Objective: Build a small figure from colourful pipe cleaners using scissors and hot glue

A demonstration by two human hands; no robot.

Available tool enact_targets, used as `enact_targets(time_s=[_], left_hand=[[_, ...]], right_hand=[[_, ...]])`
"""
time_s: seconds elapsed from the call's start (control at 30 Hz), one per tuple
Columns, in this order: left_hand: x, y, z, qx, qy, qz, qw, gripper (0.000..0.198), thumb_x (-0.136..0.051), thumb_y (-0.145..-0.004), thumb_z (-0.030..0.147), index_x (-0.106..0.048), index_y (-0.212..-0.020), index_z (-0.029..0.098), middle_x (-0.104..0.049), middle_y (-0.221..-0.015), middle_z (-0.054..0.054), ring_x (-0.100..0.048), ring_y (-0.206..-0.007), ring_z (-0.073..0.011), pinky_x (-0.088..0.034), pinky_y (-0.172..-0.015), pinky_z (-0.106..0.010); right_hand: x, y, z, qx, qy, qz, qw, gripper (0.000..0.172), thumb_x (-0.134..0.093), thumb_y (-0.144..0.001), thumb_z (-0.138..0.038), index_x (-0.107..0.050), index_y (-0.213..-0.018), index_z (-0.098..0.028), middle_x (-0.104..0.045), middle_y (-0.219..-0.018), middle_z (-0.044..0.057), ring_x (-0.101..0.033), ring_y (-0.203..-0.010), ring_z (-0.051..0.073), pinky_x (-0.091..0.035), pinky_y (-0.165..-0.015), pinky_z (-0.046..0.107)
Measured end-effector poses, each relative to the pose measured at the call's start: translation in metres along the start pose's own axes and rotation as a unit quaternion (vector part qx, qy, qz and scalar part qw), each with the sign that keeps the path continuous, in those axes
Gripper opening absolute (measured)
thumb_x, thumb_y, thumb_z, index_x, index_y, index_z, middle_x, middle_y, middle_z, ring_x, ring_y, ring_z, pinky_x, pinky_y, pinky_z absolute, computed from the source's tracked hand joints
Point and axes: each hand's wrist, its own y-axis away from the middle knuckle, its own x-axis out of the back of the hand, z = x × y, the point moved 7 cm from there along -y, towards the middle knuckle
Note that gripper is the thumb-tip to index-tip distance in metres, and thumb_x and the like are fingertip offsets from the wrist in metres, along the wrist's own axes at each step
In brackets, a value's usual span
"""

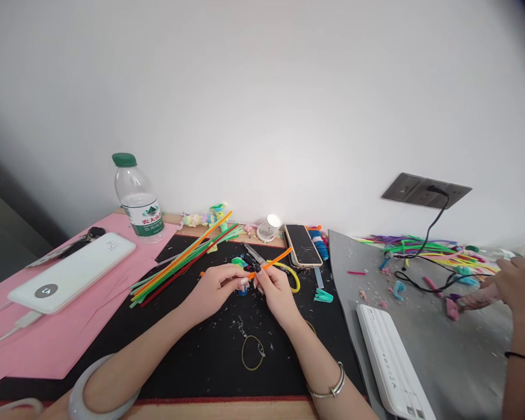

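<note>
My left hand [224, 284] and my right hand [275, 290] meet above the black mat [201, 350], both closed on an orange pipe cleaner [282, 256]. One end of it sticks out up and to the right past my right fingers. A small dark piece shows at my fingertips; I cannot make out what it is. Right behind my hands lie metal scissors [254, 253] and a yellow loop [296, 281], partly hidden by my right hand. Left of my hands rests a bundle of orange, green and red pipe cleaners [179, 263].
A water bottle [140, 201] and a white power bank [76, 271] stand at left. A phone [303, 245] and paper cup [269, 228] are at the back. Another person's hand [522, 286] is at right, past a second power bank [391, 361] and a black cable [429, 233].
</note>
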Motion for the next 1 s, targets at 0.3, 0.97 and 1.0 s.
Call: enact_targets(time_s=[0.3,0.97,1.0], left_hand=[[-0.003,-0.001,-0.017,0.08,0.136,0.0,0.988,0.021,-0.058,-0.084,0.032,-0.064,-0.096,0.016,-0.066,-0.08,-0.002,-0.06,-0.069,-0.0138,-0.048,-0.07,-0.028],[-0.013,0.0,-0.021,0.129,0.239,-0.028,0.962,0.022,-0.071,-0.075,0.028,-0.067,-0.092,0.016,-0.072,-0.082,-0.003,-0.066,-0.069,-0.0139,-0.054,-0.071,-0.029],[-0.013,0.001,-0.022,0.137,0.245,-0.028,0.959,0.023,-0.072,-0.074,0.028,-0.067,-0.093,0.016,-0.073,-0.082,-0.003,-0.067,-0.07,-0.0147,-0.055,-0.072,-0.03]], right_hand=[[-0.001,-0.001,0.002,0.004,-0.01,-0.006,1.0,0.028,-0.052,-0.088,-0.042,-0.052,-0.075,-0.018,-0.039,-0.063,-0.004,-0.034,-0.053,0.01,-0.026,-0.049,0.024],[0.001,-0.002,0.001,0.004,0.019,0.009,1.0,0.04,-0.046,-0.088,-0.036,-0.038,-0.052,-0.02,-0.035,-0.052,-0.005,-0.031,-0.049,0.009,-0.025,-0.05,0.025],[0.001,-0.002,0.001,0.004,0.022,0.01,1.0,0.04,-0.046,-0.088,-0.036,-0.037,-0.052,-0.02,-0.034,-0.052,-0.005,-0.031,-0.049,0.009,-0.025,-0.05,0.025]])
